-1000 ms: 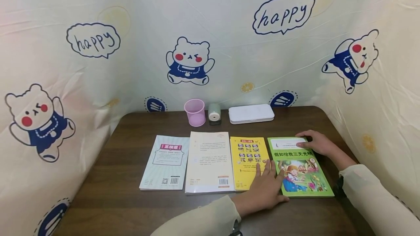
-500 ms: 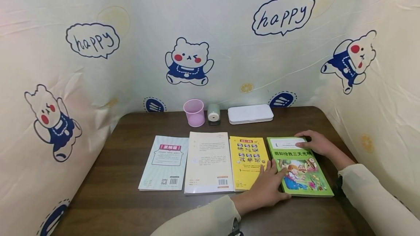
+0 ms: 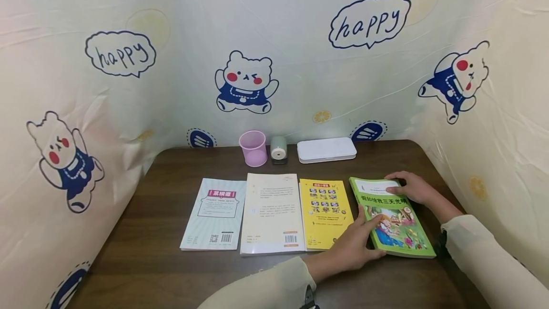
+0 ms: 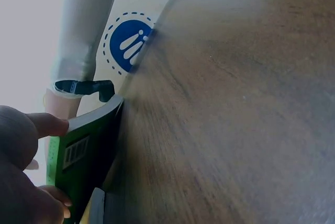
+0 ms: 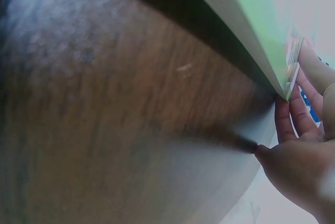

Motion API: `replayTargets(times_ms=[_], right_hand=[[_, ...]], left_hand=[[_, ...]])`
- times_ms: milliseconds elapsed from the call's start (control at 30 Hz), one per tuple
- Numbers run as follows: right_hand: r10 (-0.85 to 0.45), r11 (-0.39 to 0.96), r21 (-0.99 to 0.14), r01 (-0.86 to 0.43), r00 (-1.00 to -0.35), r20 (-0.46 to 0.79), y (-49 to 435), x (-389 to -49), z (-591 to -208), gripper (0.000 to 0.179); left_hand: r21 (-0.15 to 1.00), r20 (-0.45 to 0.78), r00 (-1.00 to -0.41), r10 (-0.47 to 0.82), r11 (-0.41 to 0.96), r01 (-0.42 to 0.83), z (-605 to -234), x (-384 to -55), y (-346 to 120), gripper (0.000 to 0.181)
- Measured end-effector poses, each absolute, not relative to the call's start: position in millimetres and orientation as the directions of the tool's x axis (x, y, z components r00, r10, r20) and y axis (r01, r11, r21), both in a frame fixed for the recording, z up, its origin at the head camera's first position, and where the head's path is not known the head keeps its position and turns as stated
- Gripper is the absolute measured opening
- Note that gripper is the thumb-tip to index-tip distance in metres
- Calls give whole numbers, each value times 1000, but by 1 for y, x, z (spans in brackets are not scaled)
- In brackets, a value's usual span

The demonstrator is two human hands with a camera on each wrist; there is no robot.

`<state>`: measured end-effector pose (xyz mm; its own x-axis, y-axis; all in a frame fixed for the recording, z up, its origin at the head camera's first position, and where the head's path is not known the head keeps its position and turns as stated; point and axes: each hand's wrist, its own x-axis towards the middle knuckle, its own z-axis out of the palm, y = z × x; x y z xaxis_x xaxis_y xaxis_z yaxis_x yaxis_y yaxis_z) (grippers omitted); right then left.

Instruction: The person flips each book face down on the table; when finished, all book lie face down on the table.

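A green picture-covered book (image 3: 405, 230) lies at the right of a row of books, its left side raised off the table. Along that raised side, my left hand (image 3: 353, 248) grips it near the lower corner. The left wrist view shows its barcoded back cover (image 4: 77, 153), with the left thumb at the bottom edge and fingertips below. My right hand (image 3: 413, 188) holds the upper right edge, thumb on the cover. In the right wrist view, fingers (image 5: 301, 111) meet the book's corner from beneath. A yellow book (image 3: 322, 218) lies just left, partly behind my left hand.
Further left lie a cream book (image 3: 272, 218) and a pale blue book (image 3: 216, 218). At the back of the brown table (image 3: 141, 232) stand a pink cup (image 3: 254, 149), a green-and-black pencil sharpener (image 3: 279, 150) and a white flat case (image 3: 327, 150). A patterned cloth (image 3: 180, 85) surrounds the table.
My left hand has moved slightly right off the yellow book and taken the green book's left side, which has risen and tilted. My right hand has stayed at the upper right edge.
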<state>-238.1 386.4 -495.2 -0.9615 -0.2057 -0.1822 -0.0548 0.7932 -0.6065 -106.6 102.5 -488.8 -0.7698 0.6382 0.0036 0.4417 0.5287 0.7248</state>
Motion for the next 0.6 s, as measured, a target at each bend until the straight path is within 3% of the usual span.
replayTargets(times_ms=[133,267,600], right_hand=[[-196,795,-605,-42,-962,-190,386,-238,-496,59],[-188,796,-604,-33,-963,-195,386,-238,-496,58],[-207,775,-631,-41,-959,-192,384,-239,-494,55]], left_hand=[[781,47,-768,639,456,427,-491,-106,103,84],[844,89,-802,591,383,376,-492,-106,106,90],[981,129,-855,503,59,183,-497,-104,114,97]])
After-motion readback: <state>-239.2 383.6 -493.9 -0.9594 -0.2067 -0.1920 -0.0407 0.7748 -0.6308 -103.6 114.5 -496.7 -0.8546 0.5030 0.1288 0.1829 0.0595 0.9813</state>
